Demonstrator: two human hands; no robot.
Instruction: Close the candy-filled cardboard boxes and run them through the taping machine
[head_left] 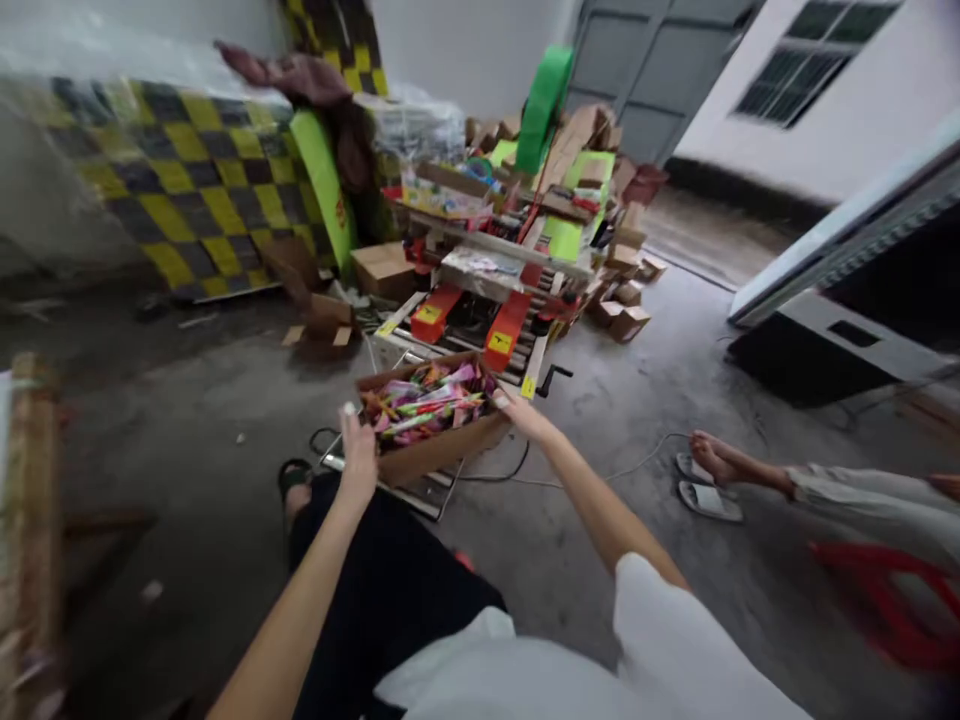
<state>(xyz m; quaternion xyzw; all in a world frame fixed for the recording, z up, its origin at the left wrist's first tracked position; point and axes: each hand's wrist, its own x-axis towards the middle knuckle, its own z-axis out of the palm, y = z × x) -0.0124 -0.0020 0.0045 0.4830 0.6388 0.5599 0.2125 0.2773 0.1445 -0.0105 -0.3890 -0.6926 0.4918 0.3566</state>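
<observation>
Nearest: one white shirt (pixel 525 680), one pair of dark trousers (pixel 390 580), one red plastic stool (pixel 892 600) at right, blurred. Two own hands, one at each end of one open carton (pixel 442 452). Left hand (pixel 358 458): fingers straight, released, palm side by the carton's near-left corner; can't tell if it touches. Right hand (pixel 519 412): at the right end by the rim, thumb side up; can't tell whether its fingers grip, they're partly hidden. Carton is plain brown cardboard, top uncovered, slightly skewed, sitting at the near end of one roller conveyor (pixel 427 495), just short of the machine. Inside: a heap of slim colourful packets (pixel 431 402), pink, purple, orange, green, lying in mixed directions, filled near the rim; too many and too small to count. Right of that, another person's leg (pixel 750 477) and two light slippers (pixel 709 500) on the floor. Just past the carton: one machine (pixel 487 265) with two orange-red side belts (pixel 501 335), a yellow label on each, one black crank (pixel 553 380) on its right, one green roll (pixel 544 110) up top. Beyond left: one lime-green panel (pixel 326 190) leaning by a yellow-and-black checkered stack (pixel 202 185). Farthest: one grey door (pixel 637 65), one barred window (pixel 814 60).
</observation>
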